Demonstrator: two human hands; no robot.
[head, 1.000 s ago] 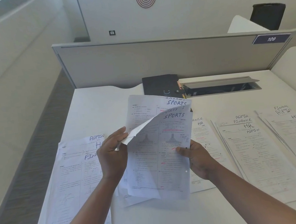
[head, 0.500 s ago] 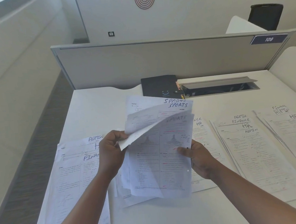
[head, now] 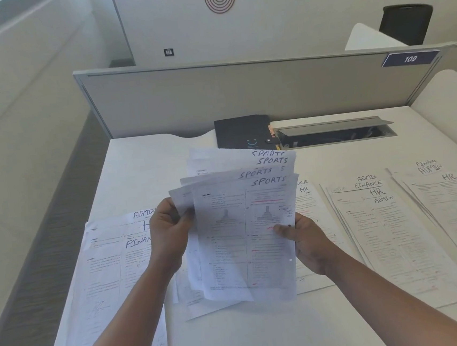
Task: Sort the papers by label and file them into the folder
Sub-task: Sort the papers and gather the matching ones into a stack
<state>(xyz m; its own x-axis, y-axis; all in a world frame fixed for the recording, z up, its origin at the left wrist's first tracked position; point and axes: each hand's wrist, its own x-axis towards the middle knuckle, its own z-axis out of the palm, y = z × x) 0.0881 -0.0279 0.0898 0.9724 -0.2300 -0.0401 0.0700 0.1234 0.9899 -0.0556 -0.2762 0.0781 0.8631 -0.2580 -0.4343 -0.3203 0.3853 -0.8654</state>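
Both hands lift the SPORTS sheets point(head: 243, 227) above the table point(head: 265, 334); left hand point(head: 169, 234) pinches the left edge, right hand point(head: 303, 241) holds the right edge, thumb on top; sheets fanned, tops uneven. Likely step: squaring the stack; best to loosen each grip slightly, tap the bottom edges on the table, then carry it to the black folder point(head: 241, 131) at the far edge.

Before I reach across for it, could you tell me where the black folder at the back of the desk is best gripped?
Probably by its near-left corner, coming from the left. The black folder lies flat and closed; its right edge sits against the cable tray.
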